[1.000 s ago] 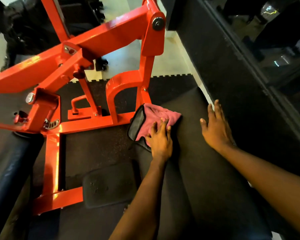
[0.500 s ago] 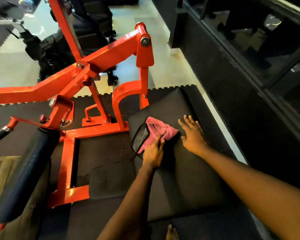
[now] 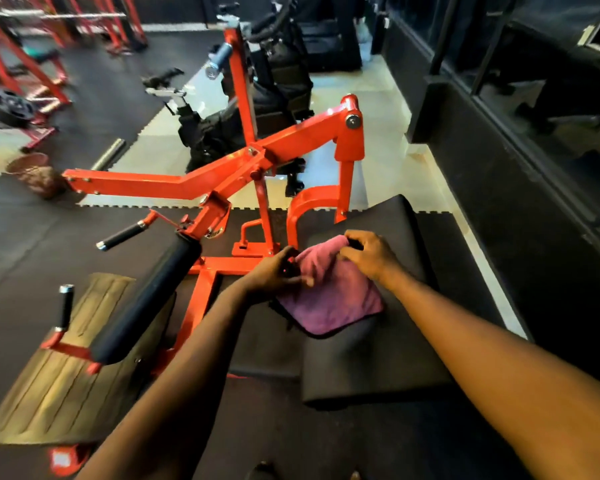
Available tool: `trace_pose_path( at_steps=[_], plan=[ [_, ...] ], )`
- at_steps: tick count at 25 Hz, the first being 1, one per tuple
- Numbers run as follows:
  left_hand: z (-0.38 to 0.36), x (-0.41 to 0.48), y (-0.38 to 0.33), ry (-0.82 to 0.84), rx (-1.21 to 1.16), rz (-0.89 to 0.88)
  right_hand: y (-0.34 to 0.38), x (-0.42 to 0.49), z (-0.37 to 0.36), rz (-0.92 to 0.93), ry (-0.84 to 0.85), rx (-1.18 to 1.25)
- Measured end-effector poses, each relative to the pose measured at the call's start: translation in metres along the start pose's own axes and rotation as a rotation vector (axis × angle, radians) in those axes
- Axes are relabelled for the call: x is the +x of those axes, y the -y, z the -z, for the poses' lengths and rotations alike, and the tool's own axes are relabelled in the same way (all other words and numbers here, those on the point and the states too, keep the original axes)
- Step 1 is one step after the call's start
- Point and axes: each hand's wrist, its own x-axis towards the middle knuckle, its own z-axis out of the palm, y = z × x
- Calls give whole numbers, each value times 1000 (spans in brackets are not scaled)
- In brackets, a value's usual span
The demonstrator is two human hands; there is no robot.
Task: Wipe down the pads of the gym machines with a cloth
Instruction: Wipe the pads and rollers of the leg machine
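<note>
A pink cloth [image 3: 333, 292] with a dark edge lies spread on the black seat pad [image 3: 392, 344] of an orange gym machine [image 3: 222, 174]. My left hand [image 3: 278, 271] pinches the cloth's left side at the pad's left edge. My right hand [image 3: 369, 256] grips the cloth's far corner with curled fingers. A black roller pad [image 3: 146, 303] sits on the machine's arm to the left of the seat. Below it lies a ribbed tan foot plate [image 3: 59, 379].
A dark wall with glass panels [image 3: 520, 140] runs along the right side. Black exercise bikes [image 3: 257, 109] stand behind the machine on pale tiles. Red racks and weight plates [image 3: 18, 91] fill the far left, with a woven basket [image 3: 35, 174] near them. Black rubber mats cover the floor.
My right hand left the bare pad and took hold of the cloth's far corner. The cloth went from bunched under my left hand to spread out. The view pulled back and up.
</note>
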Motion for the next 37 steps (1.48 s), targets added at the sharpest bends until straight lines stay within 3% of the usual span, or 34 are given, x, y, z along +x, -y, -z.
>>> trace_pose_path(
  at_steps=[4,7,11,17,22,25,33,37],
  plan=[
    [17,-50,35,-101,218,55,51,-8,-22,-26,-62,252],
    [41,-74,64,-235,68,73,73,-10,-43,-26,-112,404],
    [80,-115,83,-134,-110,10,136,-22,-92,31,-54,436],
    [136,-151,146,-223,163,33,197,-50,-159,5,-161,372],
    [141,-162,181,-341,70,-9,177,-81,-204,-104,-307,25],
    [123,-155,200,-332,97,-38,149,-92,-223,-179,-352,-50],
    [34,-128,265,-267,123,114,69,-110,-298,-409,-371,-29],
    [-16,-105,316,-292,18,88,4,-114,-358,-588,-330,-3]
  ],
)
